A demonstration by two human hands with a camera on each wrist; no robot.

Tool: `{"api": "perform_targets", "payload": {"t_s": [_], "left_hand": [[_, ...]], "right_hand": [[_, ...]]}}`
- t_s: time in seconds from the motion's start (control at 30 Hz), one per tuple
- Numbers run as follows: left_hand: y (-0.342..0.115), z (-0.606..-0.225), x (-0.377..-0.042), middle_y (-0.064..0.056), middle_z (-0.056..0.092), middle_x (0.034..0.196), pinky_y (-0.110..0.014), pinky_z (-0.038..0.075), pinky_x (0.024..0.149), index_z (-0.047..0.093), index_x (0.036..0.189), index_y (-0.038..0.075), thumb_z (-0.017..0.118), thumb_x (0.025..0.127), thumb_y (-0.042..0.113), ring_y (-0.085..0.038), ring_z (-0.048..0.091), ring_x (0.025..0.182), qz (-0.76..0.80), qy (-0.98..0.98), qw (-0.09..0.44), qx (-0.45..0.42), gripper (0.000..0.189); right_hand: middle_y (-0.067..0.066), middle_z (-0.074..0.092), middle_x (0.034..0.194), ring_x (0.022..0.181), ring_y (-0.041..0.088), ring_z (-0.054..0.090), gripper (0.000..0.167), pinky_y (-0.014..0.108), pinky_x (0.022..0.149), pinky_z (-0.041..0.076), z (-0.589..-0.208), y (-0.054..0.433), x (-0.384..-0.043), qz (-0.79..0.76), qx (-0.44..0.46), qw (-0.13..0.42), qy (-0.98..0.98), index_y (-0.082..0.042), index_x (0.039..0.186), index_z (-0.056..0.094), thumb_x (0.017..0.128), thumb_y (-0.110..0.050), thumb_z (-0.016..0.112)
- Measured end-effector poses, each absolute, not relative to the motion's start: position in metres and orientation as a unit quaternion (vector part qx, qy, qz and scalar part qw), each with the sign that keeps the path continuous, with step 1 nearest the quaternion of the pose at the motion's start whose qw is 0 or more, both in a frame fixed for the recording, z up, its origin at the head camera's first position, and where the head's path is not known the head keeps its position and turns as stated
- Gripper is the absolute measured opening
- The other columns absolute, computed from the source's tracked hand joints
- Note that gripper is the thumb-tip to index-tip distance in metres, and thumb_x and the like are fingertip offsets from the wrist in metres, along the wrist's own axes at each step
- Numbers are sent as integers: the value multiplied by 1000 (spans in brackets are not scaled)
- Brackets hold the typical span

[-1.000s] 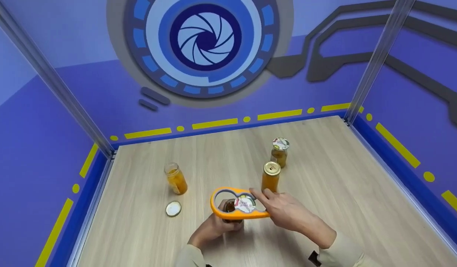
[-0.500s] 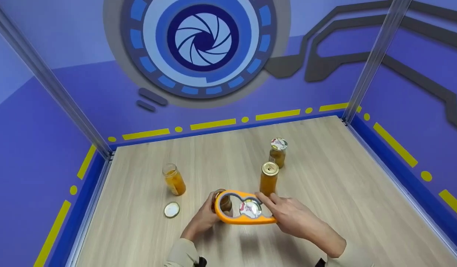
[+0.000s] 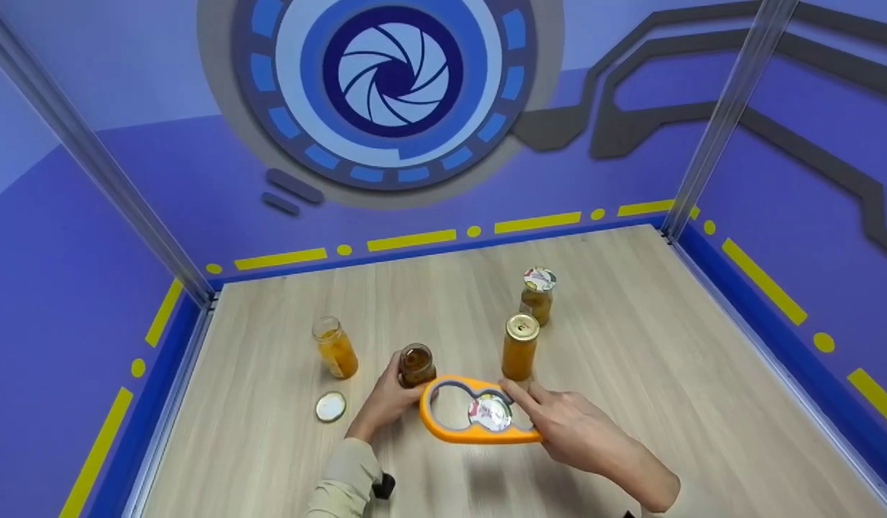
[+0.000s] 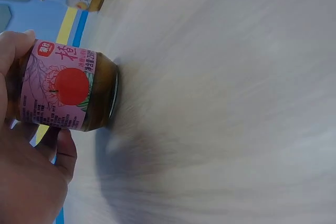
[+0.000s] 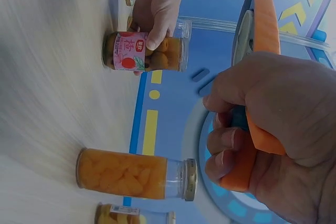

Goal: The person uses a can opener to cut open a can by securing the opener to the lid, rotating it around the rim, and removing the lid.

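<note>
My left hand (image 3: pixel 382 404) grips a glass jar (image 3: pixel 417 365) around its side, and the jar's mouth is uncovered. In the left wrist view this jar (image 4: pixel 58 87) shows a pink label with a red fruit, its base close over the table. Dark round pieces show through its glass in the right wrist view. To its right, my right hand (image 3: pixel 572 426) holds an orange jar opener (image 3: pixel 479 436) with grey-lined round holes. A white patterned lid (image 3: pixel 490 413) sits within one of the opener's holes. My right fingers (image 5: pixel 226 140) curl around the opener's handle.
An uncovered jar of orange fruit (image 3: pixel 337 354) stands at left, with a loose lid (image 3: pixel 330 407) lying in front of it. A tall gold-lidded jar (image 3: pixel 519 352) and a jar with a patterned lid (image 3: pixel 537 302) stand at right. Blue walls (image 3: pixel 162 187) enclose the table.
My left hand has moved the jar left and away from under the opener, baring its mouth. The opener, with the lid in it, has shifted slightly right and toward me.
</note>
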State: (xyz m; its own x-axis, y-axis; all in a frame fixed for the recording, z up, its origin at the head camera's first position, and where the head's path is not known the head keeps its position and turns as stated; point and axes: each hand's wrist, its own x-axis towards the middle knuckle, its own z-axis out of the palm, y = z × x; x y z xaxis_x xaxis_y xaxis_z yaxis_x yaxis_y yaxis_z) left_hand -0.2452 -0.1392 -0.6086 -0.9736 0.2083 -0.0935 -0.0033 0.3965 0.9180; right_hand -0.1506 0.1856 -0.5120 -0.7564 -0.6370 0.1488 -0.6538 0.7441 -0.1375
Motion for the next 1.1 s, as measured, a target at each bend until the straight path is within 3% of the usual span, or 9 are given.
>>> {"api": "perform_targets", "payload": {"t_s": [0.17, 0.3, 0.53, 1.1], "left_hand": [[-137, -610, -255, -19, 54, 144, -58, 31, 116, 38, 152, 10, 82, 89, 31, -36, 49, 135, 559, 824, 78, 48, 80], [-134, -612, -264, -17, 57, 140, -57, 34, 115, 41, 149, 10, 83, 88, 28, -35, 52, 132, 565, 823, 58, 34, 77], [-125, -614, -276, -22, 51, 148, -57, 31, 118, 34, 155, 6, 82, 89, 25, -37, 46, 139, 569, 822, 33, -18, 84], [-111, -613, -306, -24, 54, 143, -54, 38, 115, 38, 149, 1, 84, 88, 15, -37, 53, 131, 569, 815, -62, -93, 77]], "right_hand": [[2, 60, 104, 61, 11, 48, 86, 25, 57, 51, -513, 189, -148, 96, 338, 38, -935, -22, 153, 36, 82, -2, 80], [-1, 57, 97, 59, 12, 48, 85, 26, 55, 49, -514, 191, -146, 102, 348, 61, -930, -19, 151, 39, 79, 1, 80], [-4, 50, 87, 56, 11, 44, 86, 26, 52, 45, -515, 194, -143, 109, 343, 67, -931, -20, 151, 40, 78, 2, 80], [-6, 48, 86, 57, 10, 43, 85, 25, 54, 47, -517, 199, -141, 99, 338, 69, -934, -18, 150, 42, 77, -2, 82]]}}
